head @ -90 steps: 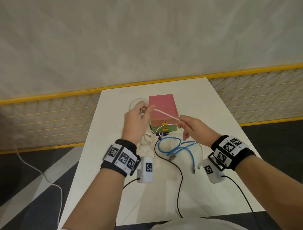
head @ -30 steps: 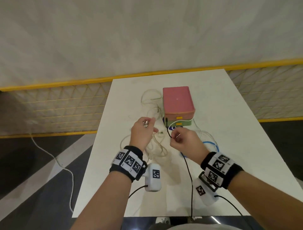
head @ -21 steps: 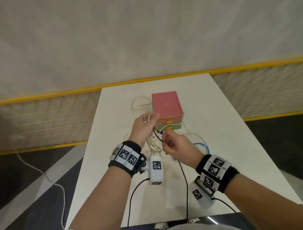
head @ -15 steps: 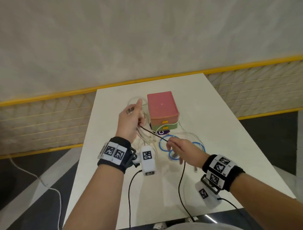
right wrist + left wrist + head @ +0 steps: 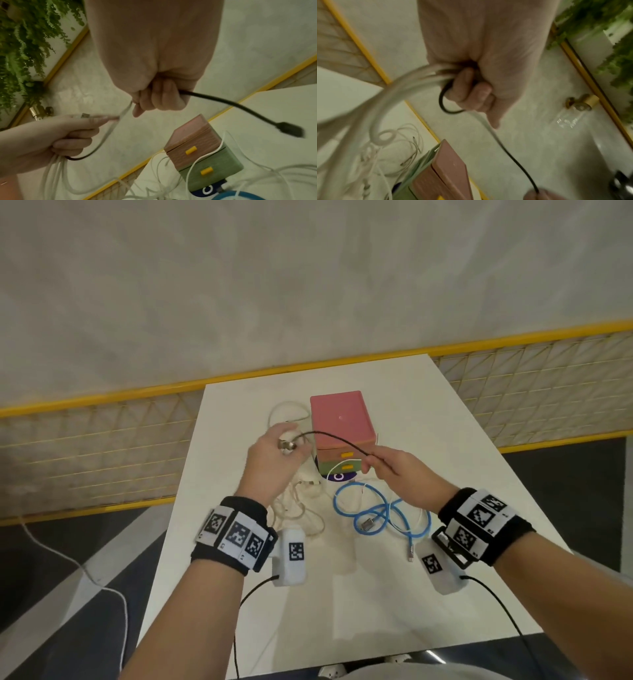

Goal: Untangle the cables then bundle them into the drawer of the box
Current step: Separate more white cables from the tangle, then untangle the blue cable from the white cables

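My left hand point(image 5: 286, 446) is raised left of the box and grips a bunch of white cables point(image 5: 412, 83), a metal plug point(image 5: 285, 444) and one end of a black cable point(image 5: 337, 437). That cable arcs across to my right hand point(image 5: 376, 465), which grips it in a fist; its black plug point(image 5: 289, 130) hangs free beyond the fist. The box point(image 5: 339, 419) has a pink top, a pink drawer point(image 5: 192, 150) and a green drawer point(image 5: 211, 171) with yellow handles, both shut. A blue cable point(image 5: 385, 515) lies coiled on the table in front of it.
Loose white cables point(image 5: 299, 510) trail from my left hand onto the white table point(image 5: 445, 446), with another white loop point(image 5: 287, 409) left of the box. A yellow-railed mesh fence point(image 5: 102, 453) runs behind the table. Dark floor lies on both sides.
My right hand has lifted off the table and moved right with the black cable, which now hangs in the air between both hands. It no longer trails over the table's front.
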{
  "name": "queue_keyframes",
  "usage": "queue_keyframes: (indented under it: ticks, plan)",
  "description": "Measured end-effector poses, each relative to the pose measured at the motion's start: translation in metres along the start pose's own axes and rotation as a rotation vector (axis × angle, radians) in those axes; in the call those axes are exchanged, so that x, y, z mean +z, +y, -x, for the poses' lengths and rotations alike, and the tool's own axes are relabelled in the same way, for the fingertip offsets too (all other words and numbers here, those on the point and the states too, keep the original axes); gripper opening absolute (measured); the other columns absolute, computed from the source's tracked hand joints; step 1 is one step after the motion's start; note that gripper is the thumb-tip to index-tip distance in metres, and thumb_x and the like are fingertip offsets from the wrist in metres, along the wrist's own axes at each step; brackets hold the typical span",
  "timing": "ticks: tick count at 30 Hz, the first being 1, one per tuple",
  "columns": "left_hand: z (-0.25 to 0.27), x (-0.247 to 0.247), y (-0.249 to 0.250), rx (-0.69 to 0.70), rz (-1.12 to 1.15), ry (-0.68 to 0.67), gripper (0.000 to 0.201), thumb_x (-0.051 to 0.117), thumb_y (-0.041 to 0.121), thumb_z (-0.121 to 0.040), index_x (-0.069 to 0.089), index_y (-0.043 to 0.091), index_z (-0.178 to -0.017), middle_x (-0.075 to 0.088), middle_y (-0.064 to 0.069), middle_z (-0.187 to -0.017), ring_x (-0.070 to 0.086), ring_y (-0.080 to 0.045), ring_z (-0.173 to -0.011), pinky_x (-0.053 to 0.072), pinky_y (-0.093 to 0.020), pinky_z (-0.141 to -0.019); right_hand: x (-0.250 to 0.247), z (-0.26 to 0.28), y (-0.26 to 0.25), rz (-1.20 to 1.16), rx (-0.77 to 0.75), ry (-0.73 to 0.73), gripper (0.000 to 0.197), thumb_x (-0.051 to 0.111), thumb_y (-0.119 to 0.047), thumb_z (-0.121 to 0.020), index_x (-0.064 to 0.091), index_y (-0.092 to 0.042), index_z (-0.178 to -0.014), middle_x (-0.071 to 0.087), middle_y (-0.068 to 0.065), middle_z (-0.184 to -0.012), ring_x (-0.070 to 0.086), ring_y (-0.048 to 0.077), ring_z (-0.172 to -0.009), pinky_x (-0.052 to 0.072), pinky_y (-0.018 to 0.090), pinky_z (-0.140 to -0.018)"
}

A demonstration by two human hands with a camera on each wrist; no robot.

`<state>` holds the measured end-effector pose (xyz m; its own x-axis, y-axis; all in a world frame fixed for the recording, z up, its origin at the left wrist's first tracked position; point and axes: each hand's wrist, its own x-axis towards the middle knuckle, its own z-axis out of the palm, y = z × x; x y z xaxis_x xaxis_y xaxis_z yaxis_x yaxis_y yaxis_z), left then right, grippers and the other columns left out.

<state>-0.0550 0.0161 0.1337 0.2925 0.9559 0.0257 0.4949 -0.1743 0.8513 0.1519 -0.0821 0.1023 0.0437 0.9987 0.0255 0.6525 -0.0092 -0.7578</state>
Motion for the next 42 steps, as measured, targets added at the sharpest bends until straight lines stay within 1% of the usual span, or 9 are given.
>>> queue_keyframes:
  ticks: [4,8,11,14,17,20,25,29,42]
  plan:
    - [0.012,0.017,0.003,0.181,-0.146,-0.327,0.052,0.072,0.033,-0.086,0.053,0.036,-0.134,0.055,0.026,-0.111,0.055,0.004,-0.096,0.036,0.004,-0.07,0.01,-0.013,-0.01,-0.005,-0.138,-0.041,0.024,0.039,-0.015,-0.101,0.063,-0.014,-0.101,0.054,-0.013,-0.076,0.05,-0.004,-0.065,0.04,0.02,-0.068]
    - [0.009,0.02,-0.005,0.115,-0.183,-0.186,0.023,0.072,0.034,-0.085,0.068,0.013,-0.094,0.067,0.0,-0.087,0.058,-0.013,-0.081,0.041,-0.014,-0.065,0.015,-0.025,0.001,0.182,-0.241,-0.141,0.022,0.046,-0.016,-0.098,0.063,-0.012,-0.111,0.058,0.001,-0.098,0.056,0.006,-0.091,0.047,0.025,-0.081]
    - [0.007,0.008,-0.011,0.066,-0.2,-0.082,0.025,0.069,0.036,-0.088,0.067,0.012,-0.094,0.061,0.003,-0.082,0.055,-0.013,-0.081,0.038,-0.022,-0.068,0.01,-0.03,0.006,0.475,-0.154,-0.138,0.023,0.048,-0.02,-0.097,0.065,-0.018,-0.113,0.052,-0.005,-0.098,0.055,0.02,-0.096,0.044,0.031,-0.082]
    - [0.005,-0.001,-0.018,0.067,-0.162,0.039,0.022,0.069,0.035,-0.088,0.066,0.014,-0.09,0.061,0.005,-0.079,0.057,-0.015,-0.079,0.039,-0.021,-0.068,0.007,-0.045,-0.012,0.336,-0.112,-0.176,0.026,0.046,-0.019,-0.098,0.063,-0.016,-0.117,0.062,-0.003,-0.095,0.059,0.021,-0.085,0.042,0.027,-0.071]
    - [0.006,-0.005,-0.025,0.092,-0.096,0.192,0.022,0.07,0.033,-0.087,0.062,0.015,-0.098,0.061,0.006,-0.075,0.058,-0.016,-0.073,0.039,-0.013,-0.057,0.008,-0.074,-0.026,0.133,-0.135,-0.1,0.03,0.044,-0.007,-0.096,0.058,-0.013,-0.123,0.065,0.003,-0.113,0.064,0.017,-0.096,0.047,0.018,-0.08]
    - [0.009,-0.006,-0.03,0.093,-0.006,0.195,0.049,0.071,0.027,-0.087,0.046,0.026,-0.129,0.056,0.004,-0.075,0.055,-0.009,-0.066,0.04,-0.008,-0.055,0.006,-0.093,-0.023,0.035,-0.122,-0.14,0.074,0.039,0.008,-0.088,0.023,-0.034,-0.147,0.047,0.0,-0.142,0.052,0.017,-0.123,0.045,0.029,-0.102]
    - [0.007,0.004,-0.043,0.13,0.004,0.104,0.035,0.065,0.023,-0.092,0.055,0.027,-0.125,0.055,0.018,-0.08,0.057,-0.004,-0.073,0.04,-0.004,-0.063,0.0,-0.091,0.015,0.072,0.007,0.019,0.037,0.051,0.004,-0.088,0.057,-0.005,-0.123,0.063,0.016,-0.119,0.061,0.03,-0.106,0.048,0.041,-0.096]
    - [0.005,0.016,-0.046,0.117,0.061,0.031,0.003,0.062,0.023,-0.094,0.061,0.022,-0.096,0.056,0.011,-0.071,0.06,-0.016,-0.068,0.042,-0.011,-0.058,0.008,-0.068,0.05,0.266,0.137,-0.086,0.02,0.049,-0.003,-0.089,0.068,-0.006,-0.094,0.069,0.008,-0.099,0.06,0.021,-0.087,0.043,0.026,-0.079]
    - [0.002,0.042,-0.05,0.065,0.063,-0.123,0.017,0.068,0.032,-0.088,0.054,0.024,-0.085,0.056,0.014,-0.074,0.053,-0.009,-0.073,0.04,-0.025,-0.068,0.08,-0.065,0.112,0.478,0.322,-0.297,0.042,0.05,-0.01,-0.084,0.055,-0.018,-0.125,0.049,0.005,-0.133,0.057,0.031,-0.112,0.046,0.04,-0.098]
